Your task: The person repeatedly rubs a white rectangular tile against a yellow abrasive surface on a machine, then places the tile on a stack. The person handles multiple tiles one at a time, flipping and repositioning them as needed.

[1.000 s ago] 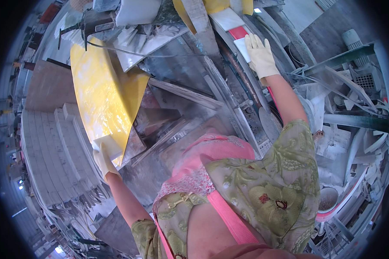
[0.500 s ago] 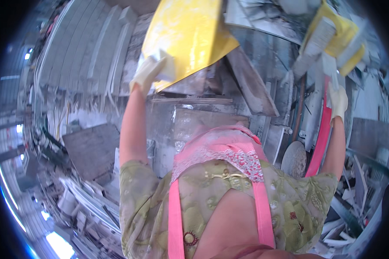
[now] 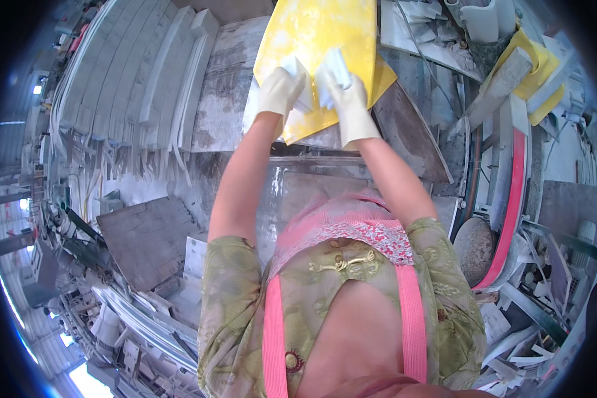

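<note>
Pinching a white piece, the left piece [image 3: 303, 87], between thumb and bent fingers, the left hand [image 3: 278, 93] is positioned over the lower end of the yellow sheet [image 3: 318, 40]. Just beside it, the right hand [image 3: 351, 101] pinches a second white piece, the right piece [image 3: 335, 66], in the same manner. Both hands wear cream gloves. Both pieces are tilted and stand apart from each other, with a narrow strip of sheet visible between them; whether either touches the sheet cannot be told. The sheet is glossy, with whitish patches, and extends away beyond both hands.

Directly right of the right hand: a dark board [image 3: 414, 129], partly under the sheet. Directly left of the left hand: a grey bench [image 3: 222, 86]. Beyond the right hand, to its right: white fragments [image 3: 423, 28]. Nearer the body than both hands: a pink apron [image 3: 341, 229]. Farther left of the left hand: a row of long grey slabs [image 3: 123, 79]. Well to the right of the right hand: a second yellow cloth [image 3: 544, 68], a red belt [image 3: 515, 179] and, nearer the body, a grey disc [image 3: 473, 251].
</note>
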The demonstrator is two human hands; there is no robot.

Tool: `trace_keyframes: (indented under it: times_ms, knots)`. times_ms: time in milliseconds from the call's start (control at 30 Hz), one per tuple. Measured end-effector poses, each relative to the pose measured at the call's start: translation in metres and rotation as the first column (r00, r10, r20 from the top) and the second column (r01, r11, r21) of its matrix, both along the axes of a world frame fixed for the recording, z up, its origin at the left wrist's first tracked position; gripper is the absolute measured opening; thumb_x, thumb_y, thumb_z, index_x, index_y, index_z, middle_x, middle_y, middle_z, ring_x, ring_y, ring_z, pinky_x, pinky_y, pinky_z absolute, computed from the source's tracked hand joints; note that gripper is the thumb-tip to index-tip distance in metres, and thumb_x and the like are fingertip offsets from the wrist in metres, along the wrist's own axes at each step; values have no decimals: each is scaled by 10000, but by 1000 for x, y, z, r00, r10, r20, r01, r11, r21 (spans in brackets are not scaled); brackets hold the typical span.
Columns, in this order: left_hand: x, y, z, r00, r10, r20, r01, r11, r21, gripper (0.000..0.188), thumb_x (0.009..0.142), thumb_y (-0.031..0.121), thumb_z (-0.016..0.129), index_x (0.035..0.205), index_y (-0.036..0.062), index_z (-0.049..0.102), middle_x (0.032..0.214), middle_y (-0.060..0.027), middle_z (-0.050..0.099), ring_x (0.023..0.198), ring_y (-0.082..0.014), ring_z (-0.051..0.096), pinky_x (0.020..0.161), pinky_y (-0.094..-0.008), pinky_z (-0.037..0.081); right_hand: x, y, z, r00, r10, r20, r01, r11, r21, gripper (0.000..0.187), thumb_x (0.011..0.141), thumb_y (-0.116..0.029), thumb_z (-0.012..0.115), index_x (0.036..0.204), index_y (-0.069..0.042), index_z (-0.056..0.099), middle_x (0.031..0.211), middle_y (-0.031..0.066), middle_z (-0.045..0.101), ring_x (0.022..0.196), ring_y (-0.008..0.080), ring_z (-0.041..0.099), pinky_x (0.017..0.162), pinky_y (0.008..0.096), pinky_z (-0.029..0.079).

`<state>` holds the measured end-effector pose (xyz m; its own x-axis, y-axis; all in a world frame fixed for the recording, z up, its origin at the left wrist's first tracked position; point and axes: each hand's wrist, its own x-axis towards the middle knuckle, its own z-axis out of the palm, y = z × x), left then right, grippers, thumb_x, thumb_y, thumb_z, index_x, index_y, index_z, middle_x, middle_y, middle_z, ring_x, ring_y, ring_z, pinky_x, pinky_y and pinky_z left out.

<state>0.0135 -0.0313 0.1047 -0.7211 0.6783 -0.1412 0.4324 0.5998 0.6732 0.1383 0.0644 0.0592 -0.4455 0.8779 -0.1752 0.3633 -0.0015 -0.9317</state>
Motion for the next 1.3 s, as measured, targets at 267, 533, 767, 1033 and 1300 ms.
trace_keyframes:
  times_ms: [267, 533, 767, 1033, 1300]
  knots:
    - [-22, 14, 1, 960, -68, 272, 106, 987, -125, 784, 963, 640, 497, 1212, -92, 626, 1028, -247, 701, 905, -309, 734, 705, -357, 586, -11, -7, -15, 951, 306, -41, -301, 949, 95, 610, 835, -467, 785, 1255, -52, 630, 1077, 178, 725, 1009, 325, 710, 870, 416, 544]
    - [-15, 27, -36, 999, -47, -26, 44, 995, -87, 977, 790, 737, 634, 1366, -51, 588, 1360, -300, 608, 1312, -397, 568, 1083, -429, 443, 19, -7, -10, 806, 571, -155, -542, 818, 192, 988, 790, -510, 814, 1525, -10, 381, 1336, 251, 626, 1264, 354, 604, 1042, 402, 488]
    - [-29, 31, -65, 998, 62, -12, -62, 998, 5, 958, 800, 637, 738, 1364, -109, 533, 1271, -300, 645, 1166, -367, 653, 965, -427, 519, 132, 72, -13, 869, 496, -7, -483, 849, 215, 672, 921, -471, 708, 1432, -61, 557, 1356, 216, 632, 1203, 342, 635, 1012, 409, 489]
    - [-5, 15, -10, 996, -28, 87, 43, 982, -181, 815, 934, 581, 617, 1344, -114, 510, 1158, -267, 663, 1021, -360, 672, 850, -442, 539, 369, 237, -24, 916, -386, 109, 263, 783, 563, 481, 956, -433, 589, 1248, -63, 683, 1193, 210, 702, 1122, 392, 661, 950, 454, 519]
    - [18, 29, -31, 972, 222, -73, -223, 975, 0, 776, 964, 542, 598, 1350, -123, 491, 1227, -278, 625, 1111, -349, 632, 932, -447, 503, 428, 368, -48, 560, -678, 476, 124, 637, 761, 654, 835, -610, 707, 1153, -41, 652, 1226, 141, 648, 1173, 326, 563, 1012, 451, 449]
